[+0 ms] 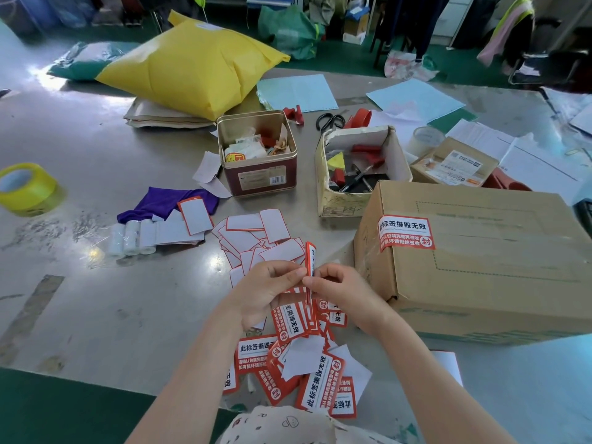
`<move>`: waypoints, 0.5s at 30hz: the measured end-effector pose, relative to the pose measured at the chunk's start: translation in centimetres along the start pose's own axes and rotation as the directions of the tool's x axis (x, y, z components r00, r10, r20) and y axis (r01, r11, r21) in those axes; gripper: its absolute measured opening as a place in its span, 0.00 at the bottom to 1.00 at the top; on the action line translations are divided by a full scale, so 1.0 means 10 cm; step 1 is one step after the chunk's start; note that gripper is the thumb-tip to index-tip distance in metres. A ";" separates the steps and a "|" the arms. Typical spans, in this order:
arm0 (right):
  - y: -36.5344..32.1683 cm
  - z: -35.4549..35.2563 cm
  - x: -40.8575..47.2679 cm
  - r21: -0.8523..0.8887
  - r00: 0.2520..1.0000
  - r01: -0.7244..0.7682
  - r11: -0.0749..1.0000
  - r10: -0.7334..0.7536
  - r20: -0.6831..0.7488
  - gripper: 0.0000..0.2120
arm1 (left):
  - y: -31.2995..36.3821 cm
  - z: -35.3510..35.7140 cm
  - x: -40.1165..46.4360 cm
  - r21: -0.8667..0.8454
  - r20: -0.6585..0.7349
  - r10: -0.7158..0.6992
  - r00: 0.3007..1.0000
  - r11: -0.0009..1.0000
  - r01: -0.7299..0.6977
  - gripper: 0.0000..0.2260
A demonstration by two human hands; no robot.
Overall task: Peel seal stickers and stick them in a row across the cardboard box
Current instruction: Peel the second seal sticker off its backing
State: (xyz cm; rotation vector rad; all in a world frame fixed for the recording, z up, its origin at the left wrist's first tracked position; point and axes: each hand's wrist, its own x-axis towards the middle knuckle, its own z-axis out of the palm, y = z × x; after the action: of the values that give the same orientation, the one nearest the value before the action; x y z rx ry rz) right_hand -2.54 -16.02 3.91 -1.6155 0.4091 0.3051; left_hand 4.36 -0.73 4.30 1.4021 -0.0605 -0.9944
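Pinching one glossy red-and-white seal sticker [310, 259] upright between them, my left hand [267, 291] and right hand [339, 291] meet fingertip to fingertip above a loose heap of rectangular stickers [298, 357]. To their right sits the matte brown cardboard box [480, 267], one seal sticker [406, 232] already pasted on its near-left top corner.

yellow tape roll [25, 187], red tin [258, 155], scissors [330, 120], yellow bag [189, 75]
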 end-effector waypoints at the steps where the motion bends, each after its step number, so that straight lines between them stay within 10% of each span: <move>1: 0.00 0.00 0.00 -0.002 1.000 -0.003 1.000 0.003 0.002 0.08 | 0.01 0.00 0.00 -0.011 -0.001 -0.004 1.000 1.000 0.004 0.10; 15: 0.19 0.13 0.09 -0.434 0.960 -0.225 0.872 0.121 -0.253 0.16 | -0.14 -0.13 0.20 0.413 -0.365 0.000 0.931 0.896 0.162 0.07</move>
State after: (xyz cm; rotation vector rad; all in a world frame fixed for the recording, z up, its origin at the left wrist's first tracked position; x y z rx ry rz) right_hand -2.49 -14.95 1.70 -2.0945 0.6944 0.3826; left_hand 5.58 -0.75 1.87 2.0011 0.0505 -0.8055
